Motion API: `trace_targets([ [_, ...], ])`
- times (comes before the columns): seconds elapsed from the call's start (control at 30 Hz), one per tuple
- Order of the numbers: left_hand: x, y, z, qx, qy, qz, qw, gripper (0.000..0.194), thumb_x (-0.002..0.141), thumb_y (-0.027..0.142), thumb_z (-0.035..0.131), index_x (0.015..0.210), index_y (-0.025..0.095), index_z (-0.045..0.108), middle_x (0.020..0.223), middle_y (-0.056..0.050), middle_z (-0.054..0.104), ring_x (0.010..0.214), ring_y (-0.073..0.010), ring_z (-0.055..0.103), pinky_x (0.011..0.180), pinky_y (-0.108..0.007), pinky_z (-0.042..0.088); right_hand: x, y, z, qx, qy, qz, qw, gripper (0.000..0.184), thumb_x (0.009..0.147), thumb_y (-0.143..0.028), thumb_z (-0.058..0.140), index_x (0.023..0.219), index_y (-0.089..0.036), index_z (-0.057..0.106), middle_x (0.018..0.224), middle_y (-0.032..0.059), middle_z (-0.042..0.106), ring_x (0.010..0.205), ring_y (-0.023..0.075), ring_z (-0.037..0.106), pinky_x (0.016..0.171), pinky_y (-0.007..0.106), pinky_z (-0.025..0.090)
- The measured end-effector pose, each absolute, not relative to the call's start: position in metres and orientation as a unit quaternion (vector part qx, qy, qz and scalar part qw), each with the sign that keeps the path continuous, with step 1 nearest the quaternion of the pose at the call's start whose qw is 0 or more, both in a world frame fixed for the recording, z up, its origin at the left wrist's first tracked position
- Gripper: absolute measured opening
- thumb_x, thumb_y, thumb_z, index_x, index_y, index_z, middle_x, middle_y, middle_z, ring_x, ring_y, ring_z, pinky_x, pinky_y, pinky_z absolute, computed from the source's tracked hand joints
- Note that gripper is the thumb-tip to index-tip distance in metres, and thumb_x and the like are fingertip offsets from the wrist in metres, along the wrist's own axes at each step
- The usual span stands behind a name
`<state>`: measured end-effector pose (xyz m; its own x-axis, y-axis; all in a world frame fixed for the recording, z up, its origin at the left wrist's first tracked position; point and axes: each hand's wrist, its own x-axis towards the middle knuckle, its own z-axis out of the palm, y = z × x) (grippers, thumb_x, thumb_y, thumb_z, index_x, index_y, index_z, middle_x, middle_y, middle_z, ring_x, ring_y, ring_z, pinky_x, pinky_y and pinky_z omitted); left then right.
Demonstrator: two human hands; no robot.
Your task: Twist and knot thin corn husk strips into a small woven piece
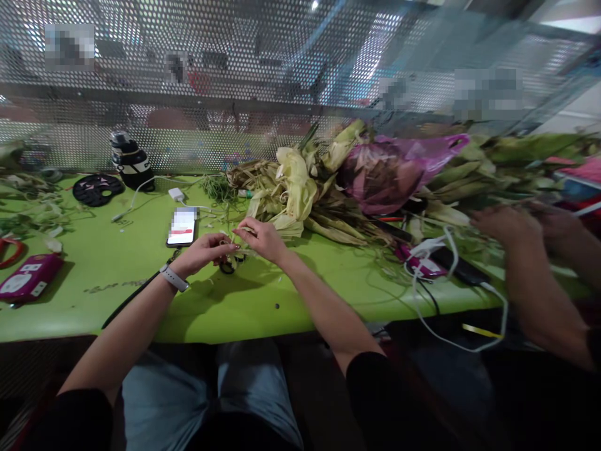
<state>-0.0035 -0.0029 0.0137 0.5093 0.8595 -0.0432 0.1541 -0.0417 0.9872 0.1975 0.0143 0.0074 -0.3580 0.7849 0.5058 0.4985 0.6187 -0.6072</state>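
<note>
My left hand [204,254], with a pale watch band on its wrist, pinches a thin pale strip that looks like corn husk [233,238]. Fingertips of my right hand [263,239] close on the same strip, just to the right. Both hands are a little above the green table [235,300]. Below the fingers shows a dark ring, perhaps a scissor handle [227,268], mostly hidden. Beyond my right hand lies a heap of dried corn husks [295,188]. A lit phone [182,227] rests just behind my left hand.
A purple plastic bag [385,172] sits among the husks. A black bottle [130,161] and black round mat [97,189] stand at the back left. Nearer are a magenta box [30,277] and orange handle [10,252]. At right, a co-worker's hands [511,225] and white cables [416,307].
</note>
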Motion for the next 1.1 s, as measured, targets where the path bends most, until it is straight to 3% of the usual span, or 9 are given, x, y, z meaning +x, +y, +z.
trace_targets([
  [0.1,-0.003,-0.001,0.013,0.690,0.407,0.297,0.519,0.025,0.074,0.039,0.075,0.077,0.016,0.067,0.060,0.000,0.059,0.049,-0.0078,0.047,0.045,-0.020,0.035,0.201,0.017,0.008,-0.408,-0.783,0.246,0.400,0.035,0.087,-0.054,0.058,0.098,-0.020,0.061,0.063,-0.0042,0.056,0.051,0.0096,0.042,0.055,0.024,0.032],
  [0.2,-0.006,0.006,0.009,0.657,0.436,0.332,0.518,0.027,0.071,0.040,0.079,0.078,0.015,0.069,0.061,-0.001,0.061,0.052,-0.0085,0.051,0.045,-0.019,0.035,0.210,0.026,0.011,-0.425,-0.708,0.376,0.421,0.053,0.076,-0.050,0.072,0.116,-0.020,0.054,0.060,-0.0072,0.053,0.048,0.0097,0.043,0.052,0.024,0.034],
  [0.27,-0.009,0.011,0.005,0.612,0.448,0.374,0.534,0.028,0.067,0.038,0.081,0.078,0.015,0.069,0.063,-0.001,0.062,0.053,-0.0077,0.053,0.046,-0.018,0.036,0.216,0.032,0.012,-0.431,-0.635,0.441,0.466,0.062,0.069,-0.045,0.080,0.117,-0.020,0.051,0.060,-0.0076,0.054,0.050,0.0102,0.047,0.051,0.023,0.037],
  [0.47,-0.016,0.024,-0.006,0.502,0.444,0.420,0.612,0.030,0.063,0.036,0.086,0.077,0.014,0.070,0.069,-0.002,0.063,0.055,-0.0059,0.053,0.044,-0.016,0.036,0.220,0.041,0.012,-0.451,-0.455,0.573,0.512,0.059,0.056,-0.028,0.088,0.105,-0.020,0.056,0.068,-0.0063,0.060,0.048,0.0075,0.050,0.046,0.022,0.044],
  [0.63,-0.015,0.025,-0.010,0.485,0.453,0.421,0.618,0.031,0.061,0.036,0.086,0.074,0.013,0.069,0.070,-0.003,0.065,0.055,-0.0064,0.054,0.044,-0.017,0.037,0.214,0.043,0.008,-0.378,-0.369,0.627,0.573,0.043,0.056,-0.021,0.085,0.091,-0.020,0.062,0.070,-0.0063,0.063,0.058,0.0080,0.060,0.060,0.022,0.054],
  [0.77,-0.009,0.017,-0.006,0.528,0.458,0.415,0.583,0.030,0.061,0.036,0.086,0.073,0.015,0.068,0.071,-0.002,0.066,0.056,-0.0070,0.056,0.047,-0.017,0.039,0.207,0.036,0.009,-0.328,-0.408,0.638,0.565,0.036,0.060,-0.029,0.085,0.090,-0.022,0.066,0.073,-0.0049,0.065,0.059,0.0077,0.057,0.056,0.022,0.050],
  [0.9,-0.003,0.010,-0.003,0.565,0.450,0.423,0.547,0.030,0.062,0.035,0.085,0.073,0.015,0.067,0.066,0.000,0.063,0.055,-0.0075,0.054,0.051,-0.020,0.041,0.203,0.024,0.013,-0.299,-0.438,0.640,0.556,0.044,0.052,-0.041,0.089,0.084,-0.021,0.065,0.072,-0.0045,0.067,0.053,0.0055,0.049,0.046,0.019,0.038],
  [1.0,-0.002,0.008,-0.003,0.622,0.442,0.418,0.494,0.030,0.064,0.037,0.083,0.076,0.015,0.067,0.065,0.000,0.063,0.054,-0.0091,0.053,0.052,-0.022,0.042,0.199,0.014,0.014,-0.319,-0.514,0.642,0.471,0.048,0.053,-0.046,0.088,0.086,-0.020,0.064,0.066,-0.0040,0.067,0.047,0.0051,0.046,0.042,0.019,0.032],
  [1.1,-0.001,0.006,-0.003,0.678,0.448,0.408,0.416,0.026,0.067,0.035,0.079,0.073,0.014,0.067,0.064,-0.002,0.064,0.056,-0.0108,0.053,0.053,-0.023,0.041,0.192,0.005,0.014,-0.331,-0.602,0.606,0.400,0.041,0.058,-0.043,0.087,0.080,-0.017,0.063,0.063,-0.0013,0.067,0.050,0.0073,0.052,0.044,0.019,0.034],
])
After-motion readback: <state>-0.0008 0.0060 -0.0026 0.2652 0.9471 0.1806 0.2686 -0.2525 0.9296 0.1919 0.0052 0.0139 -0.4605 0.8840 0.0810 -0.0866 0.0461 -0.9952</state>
